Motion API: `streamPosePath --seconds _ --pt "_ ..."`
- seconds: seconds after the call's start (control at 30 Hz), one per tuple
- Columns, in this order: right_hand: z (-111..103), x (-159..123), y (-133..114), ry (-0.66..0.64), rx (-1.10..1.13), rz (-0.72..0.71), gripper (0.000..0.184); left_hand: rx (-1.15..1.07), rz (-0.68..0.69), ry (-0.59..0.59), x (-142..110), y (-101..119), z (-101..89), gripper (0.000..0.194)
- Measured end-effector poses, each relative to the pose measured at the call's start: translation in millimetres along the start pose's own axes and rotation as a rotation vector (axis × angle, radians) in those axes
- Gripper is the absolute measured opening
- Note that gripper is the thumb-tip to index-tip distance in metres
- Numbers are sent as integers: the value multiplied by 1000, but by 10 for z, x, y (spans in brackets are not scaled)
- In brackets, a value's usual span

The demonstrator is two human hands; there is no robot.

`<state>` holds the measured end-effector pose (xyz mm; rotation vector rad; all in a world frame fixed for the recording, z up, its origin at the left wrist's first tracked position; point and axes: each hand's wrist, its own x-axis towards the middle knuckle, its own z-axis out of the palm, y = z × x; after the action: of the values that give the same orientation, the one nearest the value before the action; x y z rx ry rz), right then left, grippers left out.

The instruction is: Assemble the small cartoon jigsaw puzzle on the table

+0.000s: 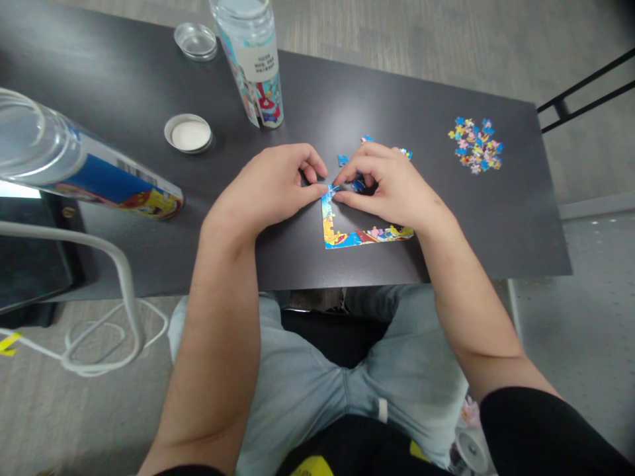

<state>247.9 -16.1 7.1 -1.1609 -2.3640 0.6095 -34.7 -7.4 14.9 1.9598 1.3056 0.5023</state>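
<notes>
Jigsaw border (358, 239) lies on the dark table (292, 261), near the person's side, perhaps for easy reach. Left hand (280, 185) and right hand (389, 180) meet at its upper left end — probably one steadies while the other adjusts. Wrists turn inward, fingers are curled; whether fingertips pinch a piece, I cannot tell. Spread loose pieces (476, 147) lie well apart, rightward.

This looks like an office-type room, with its streaked grey floor (397, 49), plain dark table (501, 225) and white cable (122, 271).
</notes>
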Motion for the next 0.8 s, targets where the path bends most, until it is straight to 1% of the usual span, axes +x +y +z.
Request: streamPosePath --seconds 0.1,0.2,0.27,0.33,0.4,0.47,0.67,0.8 --pt "-9 -4 5 22 -7 -13 16 3 -3 -3 1 6 6 22" --pt "-81 -28 113 128 34 -43 18 2 -5 -10 0 15 1 20" --pt "-166 -61 228 205 62 -15 17 5 -8 -13 -1 23 -5 17" --pt "-254 -98 331 230 68 53 16 16 -11 -6 0 31 -10 15" --pt "-306 -121 378 205 76 106 20 29 -15 -1 2 39 -12 14" --pt "-298 -118 354 160 89 120 25 33 -18 -3 2 49 -13 14" --pt "-100 -29 165 65 19 37 22 21 -20 -2 -2 63 -15 15" --pt "-83 -34 153 41 -13 10 18 -15 -10 1 -2 41 -14 14"
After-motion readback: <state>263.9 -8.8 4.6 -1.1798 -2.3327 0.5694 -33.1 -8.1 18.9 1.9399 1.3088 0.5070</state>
